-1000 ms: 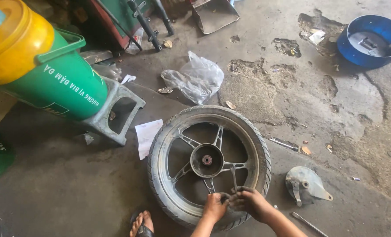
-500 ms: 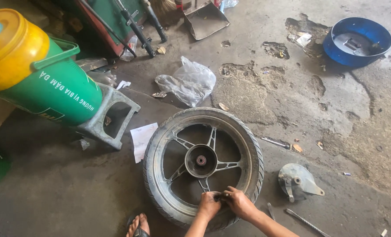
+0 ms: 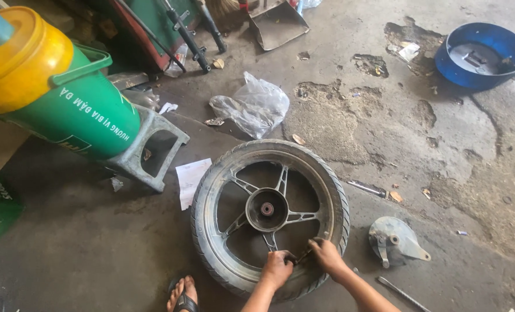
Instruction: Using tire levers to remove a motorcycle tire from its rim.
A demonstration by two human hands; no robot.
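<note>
**Both hands at the near rim of a wheel lying flat**

We have the wheel [image 3: 269, 211] flat on the concrete floor [image 3: 384, 144], hub up, so the rim faces us and we can bear straight down on it. It lies in the middle of the floor, just ahead of our sandalled foot [image 3: 182, 294], which sits close to the tyre — probably to brace it.

Our left hand [image 3: 277, 268] is curled into a near fist at the inner edge of the rim, and our right hand [image 3: 326, 257] closes beside it; between them runs a thin dark tool [image 3: 305, 254], gripped by the fingers of both. Whether its tip sits under the tyre bead or on the rim, we cannot tell — it is too small.

Just right of the wheel a grey brake plate [image 3: 396, 240] lies apart from it, within easy reach. A metal rod [image 3: 402, 292] lies by our right forearm, another short tool [image 3: 367, 188] beyond the tyre. A sheet of paper [image 3: 191, 180] touches the tyre's left side. Farther off sit a crumpled plastic bag [image 3: 251, 107], a green and yellow drum [image 3: 61, 104] tilted on a concrete block [image 3: 153, 147], and a blue basin [image 3: 481, 55], well apart.
</note>
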